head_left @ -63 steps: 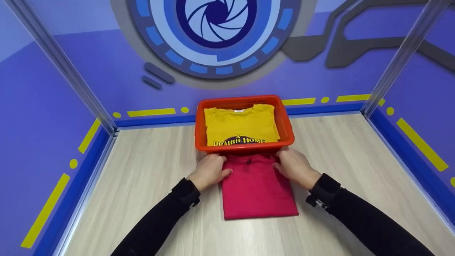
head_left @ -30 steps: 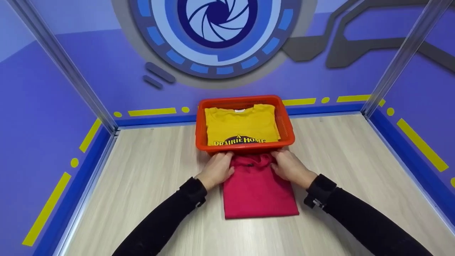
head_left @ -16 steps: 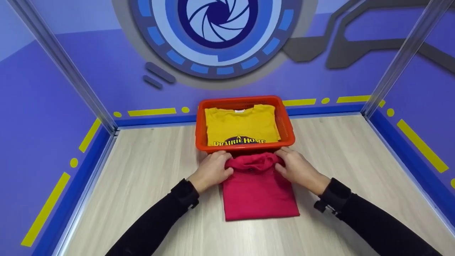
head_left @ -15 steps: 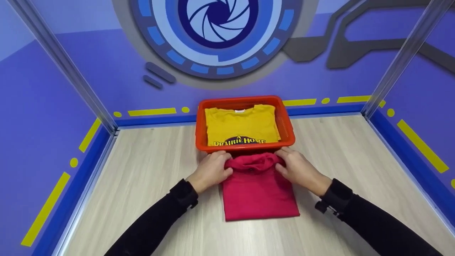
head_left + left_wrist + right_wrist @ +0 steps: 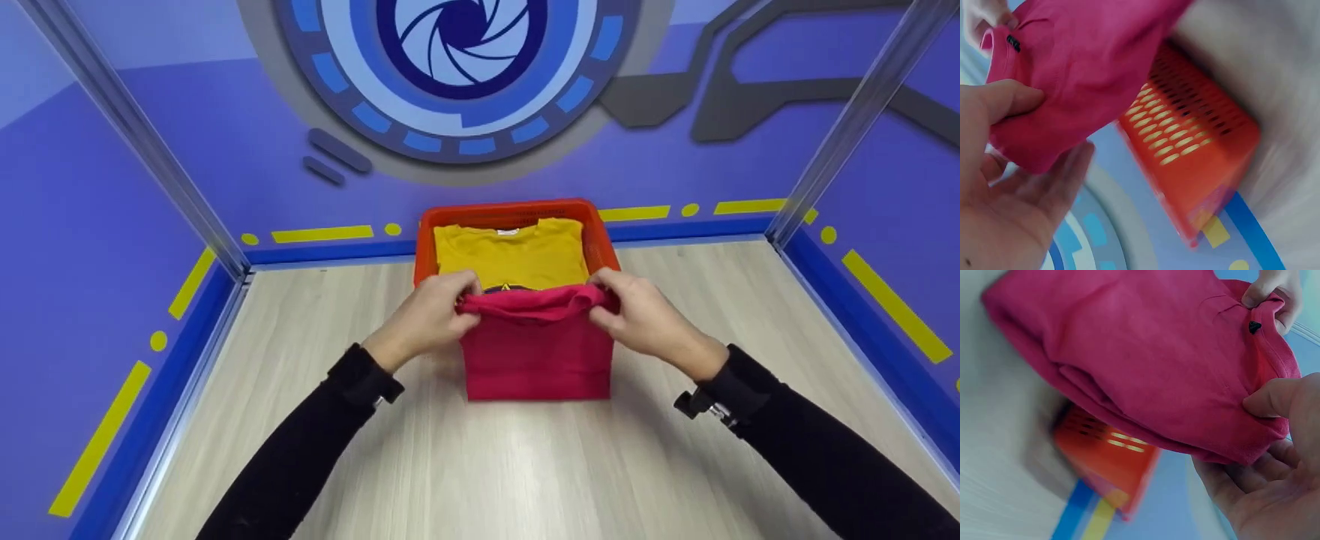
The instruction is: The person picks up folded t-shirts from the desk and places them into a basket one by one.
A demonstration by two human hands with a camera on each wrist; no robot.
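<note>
A folded crimson T-shirt hangs between the two hands, its collar edge raised in front of the basket. My left hand pinches its upper left corner, thumb on the near side and fingers behind. At the upper right corner my right hand pinches the cloth the same way. A small dark label shows inside the collar in both wrist views. Behind the T-shirt stands a red plastic basket, its front rim mostly hidden. Inside it lies a folded yellow T-shirt, its printed lettering now largely covered.
The wood-grain table spreads around the basket. A blue and purple back wall rises just behind it, and side panels stand left and right. Perforated basket walls show in both wrist views.
Both hands first gathered the crimson T-shirt's collar edge on the table. Since then they have lifted it up and forward, and it now overlaps the basket's front.
</note>
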